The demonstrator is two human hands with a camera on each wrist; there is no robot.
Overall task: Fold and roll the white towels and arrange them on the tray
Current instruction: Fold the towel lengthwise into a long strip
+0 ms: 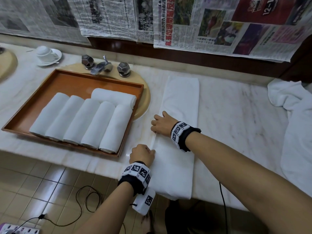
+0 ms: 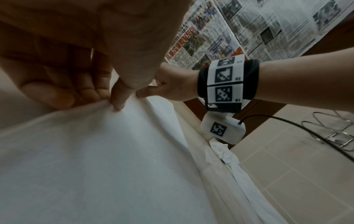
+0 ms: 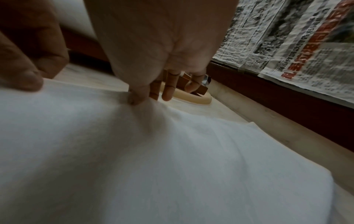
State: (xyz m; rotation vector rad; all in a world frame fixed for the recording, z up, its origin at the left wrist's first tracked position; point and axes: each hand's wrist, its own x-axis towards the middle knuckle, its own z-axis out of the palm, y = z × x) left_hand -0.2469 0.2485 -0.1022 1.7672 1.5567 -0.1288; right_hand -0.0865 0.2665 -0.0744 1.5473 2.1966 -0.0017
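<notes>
A long white towel [image 1: 179, 125] lies folded lengthwise on the marble counter, its near end hanging over the front edge. My left hand [image 1: 142, 153] pinches the towel's left edge [image 2: 114, 104] near the counter front. My right hand [image 1: 160, 123] pinches the same edge [image 3: 134, 99] a little farther back. On the orange-brown tray [image 1: 70, 81] to the left lie several rolled white towels [image 1: 81, 120]: a row side by side and one [image 1: 114, 97] crosswise behind them.
A crumpled white towel [image 1: 290, 105] drapes over the counter's right end. Faucet and taps [image 1: 104, 65] stand behind the tray, an upturned cup on a saucer [image 1: 48, 54] farther left. Newspapers cover the wall. Cables and a power strip [image 1: 18, 229] lie on the tiled floor.
</notes>
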